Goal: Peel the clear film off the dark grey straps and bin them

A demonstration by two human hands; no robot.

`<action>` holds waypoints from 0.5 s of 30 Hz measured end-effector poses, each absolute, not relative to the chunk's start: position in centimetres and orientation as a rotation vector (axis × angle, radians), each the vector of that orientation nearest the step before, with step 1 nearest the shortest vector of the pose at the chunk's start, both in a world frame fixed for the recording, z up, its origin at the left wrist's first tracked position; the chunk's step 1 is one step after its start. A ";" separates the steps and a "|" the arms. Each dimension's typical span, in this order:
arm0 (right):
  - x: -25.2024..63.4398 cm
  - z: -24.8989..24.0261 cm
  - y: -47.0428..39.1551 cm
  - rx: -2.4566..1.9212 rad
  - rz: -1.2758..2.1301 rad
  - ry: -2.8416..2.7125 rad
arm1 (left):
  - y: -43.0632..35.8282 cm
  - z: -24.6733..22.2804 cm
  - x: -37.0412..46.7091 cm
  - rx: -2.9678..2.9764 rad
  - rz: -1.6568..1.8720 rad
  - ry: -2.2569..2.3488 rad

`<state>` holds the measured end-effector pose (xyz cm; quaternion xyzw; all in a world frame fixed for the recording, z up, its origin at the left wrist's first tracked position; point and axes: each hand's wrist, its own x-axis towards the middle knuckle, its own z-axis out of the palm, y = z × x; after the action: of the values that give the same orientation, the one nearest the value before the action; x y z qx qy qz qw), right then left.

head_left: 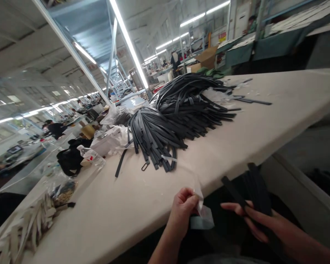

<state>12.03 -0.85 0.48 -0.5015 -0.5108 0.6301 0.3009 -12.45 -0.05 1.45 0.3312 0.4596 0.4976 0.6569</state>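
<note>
My left hand (183,205) is closed in a pinch on a thin white translucent strip (202,216), at the table's front edge. To its right, my right hand (260,220) grips dark straps (255,190), one of them angled out between thumb and fingers. The two hands are apart, and both are below the table edge or close to it. Beyond them a large heap of black straps (178,113) lies on the pale table (209,161), with a small black buckle (145,167) at its near side.
A clear plastic bottle (91,156) and a black bag (71,156) stand on the left. Light fabric strips (30,227) lie at the lower left. Loose black straps (253,100) rest at the far right of the heap. A distant person (55,128) is at the left.
</note>
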 end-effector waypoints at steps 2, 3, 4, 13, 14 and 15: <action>10.6 1.1 -0.3 -1.191 1.844 -1.217 | -1.1 1.0 -11.0 0.744 1.049 1.015; 9.9 1.4 0.0 -1.134 1.879 -1.176 | -1.6 1.0 -10.4 0.748 1.023 1.003; 9.3 1.6 0.5 -1.104 1.866 -1.164 | -1.9 1.0 -10.0 0.758 1.003 0.993; 8.5 4.8 2.7 -1.189 1.367 -1.519 | -1.2 1.7 -8.0 0.966 0.844 0.900; 8.7 5.2 2.8 -1.205 1.326 -1.535 | -1.0 1.7 -7.7 1.015 0.837 0.900; 9.0 5.6 2.9 -1.226 1.280 -1.544 | -0.8 1.6 -7.6 1.075 0.838 0.903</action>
<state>8.95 2.92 5.57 -0.4812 -0.6061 0.5025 0.3854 -7.57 -0.79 1.57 0.4796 0.4028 0.3740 0.6841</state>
